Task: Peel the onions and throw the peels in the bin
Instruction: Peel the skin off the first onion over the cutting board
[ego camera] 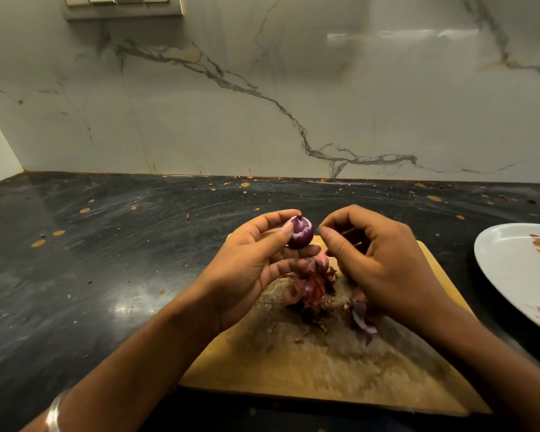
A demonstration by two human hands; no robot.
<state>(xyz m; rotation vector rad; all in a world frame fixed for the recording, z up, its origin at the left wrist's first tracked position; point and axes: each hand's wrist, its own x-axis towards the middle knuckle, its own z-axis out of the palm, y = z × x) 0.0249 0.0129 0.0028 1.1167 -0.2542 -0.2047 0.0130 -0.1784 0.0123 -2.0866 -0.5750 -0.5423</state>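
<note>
Onion sits in my left hand, pinched between thumb and fingers, and it looks almost bare and shiny purple. My right hand is curled just beside it, maybe holding a bit of skin, I cannot tell. Peels lie under my hands on the board. I think binning comes later; I see no bin.

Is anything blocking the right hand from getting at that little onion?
Nothing visible. The left hand holds the onion up above the board, and the right hand is beside it with only open air between.
</note>
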